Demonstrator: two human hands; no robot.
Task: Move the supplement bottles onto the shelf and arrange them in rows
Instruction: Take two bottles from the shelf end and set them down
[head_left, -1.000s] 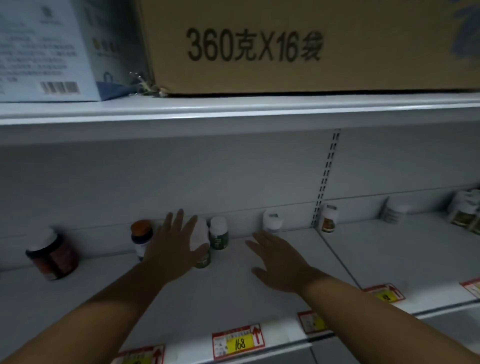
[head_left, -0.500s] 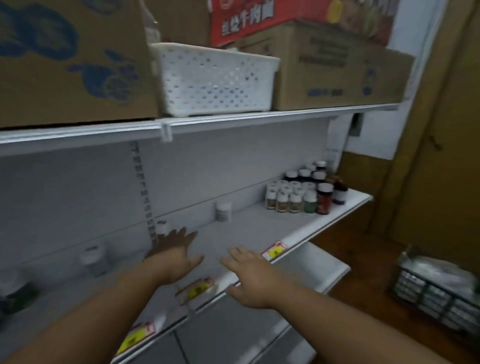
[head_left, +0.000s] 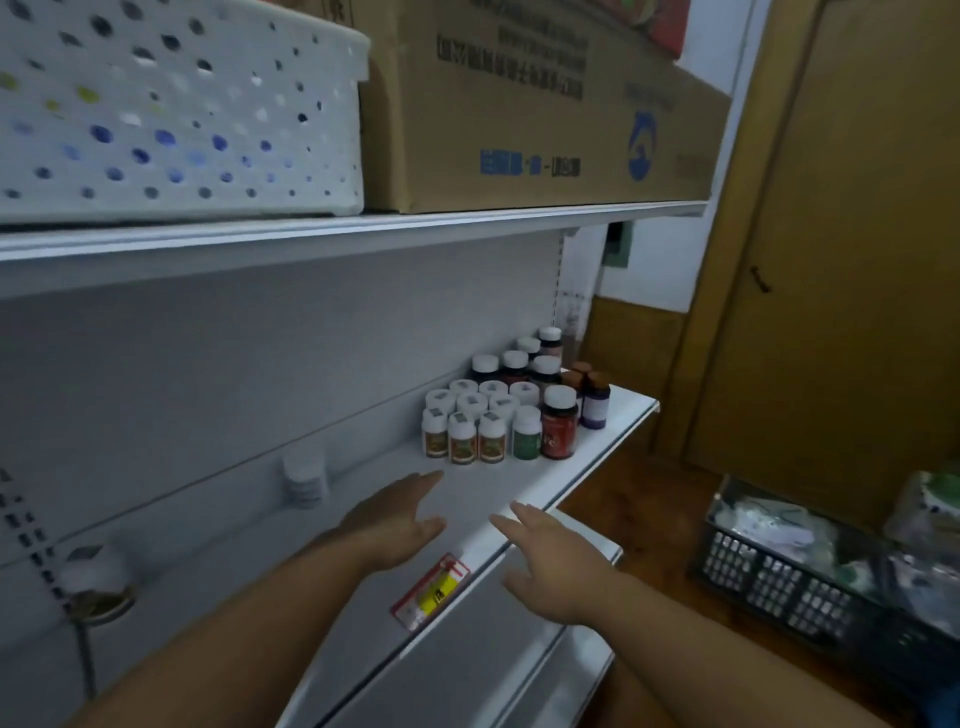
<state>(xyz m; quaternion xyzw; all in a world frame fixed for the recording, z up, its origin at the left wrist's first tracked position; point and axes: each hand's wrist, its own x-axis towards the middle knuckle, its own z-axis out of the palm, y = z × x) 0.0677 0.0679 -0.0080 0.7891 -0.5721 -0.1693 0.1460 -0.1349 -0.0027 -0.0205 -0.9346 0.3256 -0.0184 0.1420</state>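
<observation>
Both empty hands, left hand (head_left: 387, 525) and right hand (head_left: 558, 564), spread-fingered, have neared nine rowed white-capped bottles (head_left: 475, 415).

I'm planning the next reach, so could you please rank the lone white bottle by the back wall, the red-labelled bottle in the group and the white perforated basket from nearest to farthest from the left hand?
From the left hand:
1. Lone white bottle, just to its left against the back wall.
2. Red-labelled bottle, ahead to the right, at the front of the group.
3. White perforated basket, up on the shelf above.

left hand (head_left: 397, 525): fingers straight, empty | right hand (head_left: 553, 564): fingers relaxed, empty
</observation>
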